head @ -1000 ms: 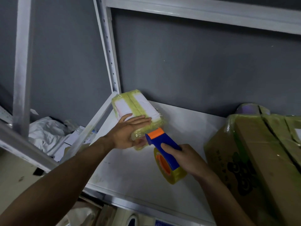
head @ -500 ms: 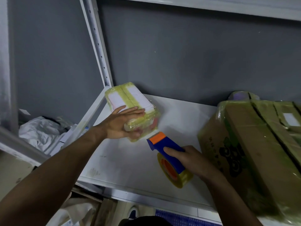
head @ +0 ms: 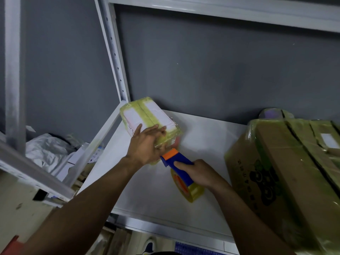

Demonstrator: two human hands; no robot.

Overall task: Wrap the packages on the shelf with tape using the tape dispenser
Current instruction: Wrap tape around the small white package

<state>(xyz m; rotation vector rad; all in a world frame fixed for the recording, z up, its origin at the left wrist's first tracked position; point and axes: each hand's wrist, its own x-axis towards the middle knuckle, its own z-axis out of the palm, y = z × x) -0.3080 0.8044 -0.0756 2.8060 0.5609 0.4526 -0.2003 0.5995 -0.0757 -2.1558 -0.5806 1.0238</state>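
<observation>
A small white package banded with yellowish tape lies at the back left of the white shelf. My left hand holds its near end, fingers flat on top and thumb under the near edge. My right hand grips the blue handle of a tape dispenser. Its orange tip touches the package's near end, just below my left hand. The yellowish tape roll hangs under the handle, close above the shelf.
A large cardboard box wrapped in yellowish tape fills the right of the shelf. A white upright post stands behind the small package. Crumpled white bags lie left of the shelf. A grey wall backs everything.
The dispenser has moved up from a short gap to touch the package's near end. My left hand stays on the package. The camera view has shifted slightly.
</observation>
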